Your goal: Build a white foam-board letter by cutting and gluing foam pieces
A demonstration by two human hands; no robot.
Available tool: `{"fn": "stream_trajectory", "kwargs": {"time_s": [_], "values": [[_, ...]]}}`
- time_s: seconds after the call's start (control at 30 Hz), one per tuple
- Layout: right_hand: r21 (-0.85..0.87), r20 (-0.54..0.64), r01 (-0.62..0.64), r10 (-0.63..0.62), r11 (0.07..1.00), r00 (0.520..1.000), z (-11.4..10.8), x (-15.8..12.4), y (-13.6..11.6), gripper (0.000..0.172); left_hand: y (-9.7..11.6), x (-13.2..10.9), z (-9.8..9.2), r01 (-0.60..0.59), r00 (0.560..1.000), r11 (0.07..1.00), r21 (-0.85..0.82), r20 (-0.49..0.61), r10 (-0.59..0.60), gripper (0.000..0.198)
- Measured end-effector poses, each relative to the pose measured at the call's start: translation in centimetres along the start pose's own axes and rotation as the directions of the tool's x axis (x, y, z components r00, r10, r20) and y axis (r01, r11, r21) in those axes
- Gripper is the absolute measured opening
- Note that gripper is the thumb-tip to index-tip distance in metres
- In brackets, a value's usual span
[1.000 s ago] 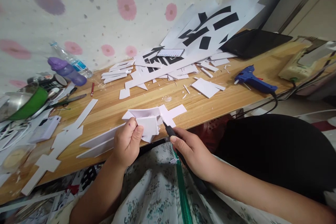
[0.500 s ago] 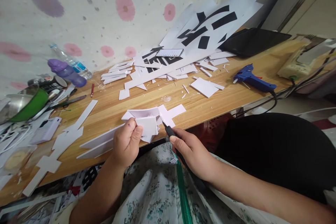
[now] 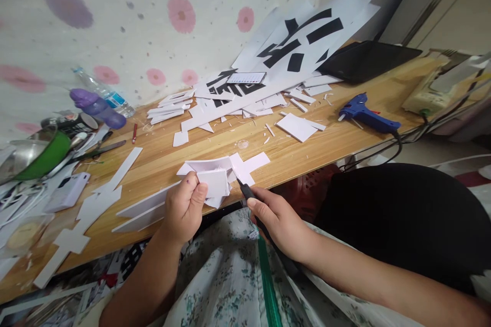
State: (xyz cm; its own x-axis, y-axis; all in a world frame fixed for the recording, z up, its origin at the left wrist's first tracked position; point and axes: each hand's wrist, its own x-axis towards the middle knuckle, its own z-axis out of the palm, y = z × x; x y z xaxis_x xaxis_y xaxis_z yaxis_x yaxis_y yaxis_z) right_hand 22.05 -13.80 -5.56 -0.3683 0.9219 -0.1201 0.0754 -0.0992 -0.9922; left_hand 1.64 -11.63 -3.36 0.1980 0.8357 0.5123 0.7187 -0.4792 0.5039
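My left hand [image 3: 186, 207] is closed on a small white foam board piece [image 3: 212, 182], pinched between thumb and fingers near the table's front edge. In my right hand [image 3: 276, 219] is a black-handled tool [image 3: 245, 190] with a slim pointed tip; its exact kind I cannot make out. That tip is at the right side of the held piece, close to a white cut-out shape [image 3: 251, 163] lying flat. Behind my left fingers a longer white strip [image 3: 209, 163] stands on edge. Two long white strips [image 3: 143, 209] lie left of my hand, partly hidden by it.
A blue glue gun [image 3: 368, 115] rests at the right, its cable running off the table. White offcuts and a phone [image 3: 246, 77] lie by printed sheets [image 3: 303, 41] at the wall. Bottles [image 3: 97, 107], a green bowl [image 3: 46, 156] and scissors [image 3: 95, 149] crowd the left.
The view has shifted very slightly. Both hands, the held piece and the tool stay practically where they were.
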Motion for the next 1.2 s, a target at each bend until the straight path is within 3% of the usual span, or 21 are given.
{"fn": "stream_trajectory", "kwargs": {"time_s": [0.37, 0.57, 0.7, 0.9, 1.2], "values": [[0.001, -0.003, 0.01, -0.01, 1.0, 1.0, 0.1, 0.0, 0.4, 0.029, -0.1, 0.1, 0.1, 0.041, 0.999, 0.998, -0.043, 0.02, -0.04, 0.027], [0.03, -0.006, 0.008, -0.008, 1.0, 1.0, 0.1, 0.0, 0.4, 0.026, 0.4, 0.3, -0.1, 0.059, 0.998, 0.998, 0.013, 0.016, -0.06, 0.029], [0.075, -0.001, -0.098, 0.099, 0.992, 0.995, 0.3, -0.1, 1.6, 0.026, 0.5, 0.3, -0.1, 0.066, 0.998, 0.998, 0.001, 0.015, -0.066, 0.031], [-0.002, -0.071, -0.068, 0.067, 0.998, 0.995, 0.6, -0.7, 3.0, 0.032, 0.0, -0.1, 0.0, 0.084, 0.996, 0.996, -0.027, 0.013, -0.083, 0.03], [0.211, -0.007, -0.074, 0.077, 0.975, 0.997, 0.7, -0.6, 1.1, 0.034, -0.1, -0.2, 0.0, 0.131, 0.991, 0.989, -0.063, 0.025, -0.129, 0.033]]}}
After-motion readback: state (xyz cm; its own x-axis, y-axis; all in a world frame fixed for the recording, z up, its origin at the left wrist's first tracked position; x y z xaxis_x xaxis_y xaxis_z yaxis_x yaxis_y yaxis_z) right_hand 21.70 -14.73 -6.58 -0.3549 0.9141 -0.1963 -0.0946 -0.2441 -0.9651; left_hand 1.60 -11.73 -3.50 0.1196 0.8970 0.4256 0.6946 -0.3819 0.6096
